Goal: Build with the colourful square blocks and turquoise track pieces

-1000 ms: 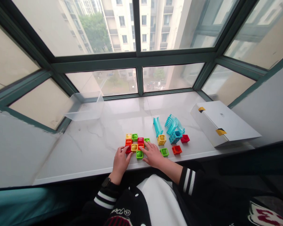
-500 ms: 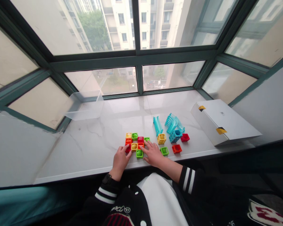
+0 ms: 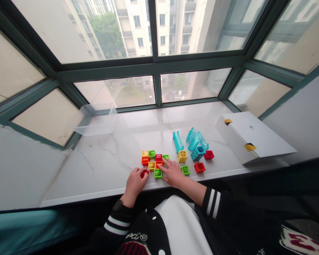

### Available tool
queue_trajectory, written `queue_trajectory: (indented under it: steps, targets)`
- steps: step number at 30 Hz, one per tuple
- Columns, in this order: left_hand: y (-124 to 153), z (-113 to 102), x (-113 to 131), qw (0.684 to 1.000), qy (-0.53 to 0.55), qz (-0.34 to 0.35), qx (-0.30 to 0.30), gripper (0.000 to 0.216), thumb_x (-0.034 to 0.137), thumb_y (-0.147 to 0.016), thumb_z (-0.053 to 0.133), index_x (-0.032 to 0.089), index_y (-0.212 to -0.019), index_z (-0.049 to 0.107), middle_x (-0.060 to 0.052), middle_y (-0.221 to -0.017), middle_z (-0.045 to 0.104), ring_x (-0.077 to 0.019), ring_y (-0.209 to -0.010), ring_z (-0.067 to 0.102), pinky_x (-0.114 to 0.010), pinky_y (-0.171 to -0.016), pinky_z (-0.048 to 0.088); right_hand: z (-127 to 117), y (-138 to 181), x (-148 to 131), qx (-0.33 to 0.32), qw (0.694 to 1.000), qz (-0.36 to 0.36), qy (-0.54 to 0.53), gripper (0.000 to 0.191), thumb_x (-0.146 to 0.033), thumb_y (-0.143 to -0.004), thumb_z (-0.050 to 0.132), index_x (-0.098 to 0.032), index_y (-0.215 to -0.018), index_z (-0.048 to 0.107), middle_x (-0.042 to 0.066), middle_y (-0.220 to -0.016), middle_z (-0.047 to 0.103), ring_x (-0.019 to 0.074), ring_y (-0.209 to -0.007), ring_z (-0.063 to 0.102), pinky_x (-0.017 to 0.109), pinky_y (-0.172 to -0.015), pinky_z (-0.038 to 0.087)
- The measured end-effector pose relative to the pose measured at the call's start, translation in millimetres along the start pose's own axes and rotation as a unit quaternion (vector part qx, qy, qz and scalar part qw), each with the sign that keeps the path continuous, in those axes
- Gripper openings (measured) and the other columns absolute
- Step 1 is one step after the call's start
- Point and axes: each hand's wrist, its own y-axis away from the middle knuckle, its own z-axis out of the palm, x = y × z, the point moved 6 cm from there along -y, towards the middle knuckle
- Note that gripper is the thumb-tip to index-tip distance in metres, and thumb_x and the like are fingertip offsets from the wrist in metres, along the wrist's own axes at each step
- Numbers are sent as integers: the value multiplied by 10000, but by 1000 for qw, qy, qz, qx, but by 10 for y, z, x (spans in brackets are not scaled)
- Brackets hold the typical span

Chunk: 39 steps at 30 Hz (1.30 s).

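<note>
My left hand (image 3: 135, 182) is closed around a dark red toy block (image 3: 144, 174), partly hidden by the fingers. That block sits apart from a cluster of joined cube blocks, just in front of its left side. My right hand (image 3: 172, 174) grips the cluster's right side, fingertips on the orange-red block (image 3: 158, 164) and thumb by the front green block (image 3: 158, 173). Yellow (image 3: 151, 166), orange (image 3: 145, 161) and crimson (image 3: 158, 157) blocks form the middle. A yellow block (image 3: 145, 153) and a green block (image 3: 151, 154) make up the back row.
Right of the cluster lie a yellow cube (image 3: 182, 156), a green block (image 3: 185, 170), a red-orange block (image 3: 199, 168) and a red block (image 3: 209, 155). Behind them are turquoise track pieces (image 3: 178, 141) and a turquoise block (image 3: 198, 153). A clear bin (image 3: 95, 124) and white box (image 3: 257, 136) flank the sill.
My left hand has drawn the dark red block toward me, away from the cluster's left side. My right hand keeps its hold on the cluster.
</note>
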Motion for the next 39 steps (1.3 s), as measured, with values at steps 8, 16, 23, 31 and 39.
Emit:
queue_trajectory:
  steps: [8, 16, 23, 31, 39]
  targets:
    - [39, -161, -207, 944, 303, -122, 57, 427, 524, -972, 513, 223, -1216, 694, -88, -1185, 749, -267, -1036, 703, -406, -913, 558, -23, 15, -13, 32, 999, -11, -11, 716, -329, -884, 764, -298, -1559, 526, 159, -1733, 303, 409, -1578, 299, 636, -1229, 295]
    - [32, -47, 245, 832, 540, -125, 17, 509, 619, -939, 607, 178, -1183, 677, -102, -1110, 759, -244, -988, 717, -366, -856, 578, -357, 102, -86, 173, 969, -84, -156, 804, -295, -872, 795, -236, -1597, 453, 178, -1571, 523, 361, -1470, 461, 579, -1216, 400]
    - [15, 215, 722, 729, 662, -156, -80, 585, 607, -932, 652, 172, -1324, 652, -143, -1297, 731, -290, -1149, 710, -374, -884, 591, -684, 271, -182, 264, 908, -182, -268, 814, -329, -919, 765, -283, -1623, 357, 150, -1506, 572, 322, -1401, 545, 541, -1168, 482]
    - [45, 237, 851, 769, 617, -135, -102, 606, 667, -982, 503, 185, -1333, 612, -157, -1345, 714, -318, -1193, 712, -435, -954, 597, -781, 385, -168, 291, 899, -157, -286, 640, -294, -876, 769, -249, -1466, 527, 129, -1362, 678, 300, -1258, 650, 484, -1092, 538]
    - [0, 163, 702, 861, 499, -88, -49, 535, 628, -971, 540, 199, -1280, 616, -153, -1387, 668, -304, -1199, 702, -431, -940, 619, -765, 370, -84, 259, 917, -145, -266, 659, -270, -908, 688, -233, -1540, 505, 145, -1368, 690, 308, -1214, 671, 494, -1057, 553]
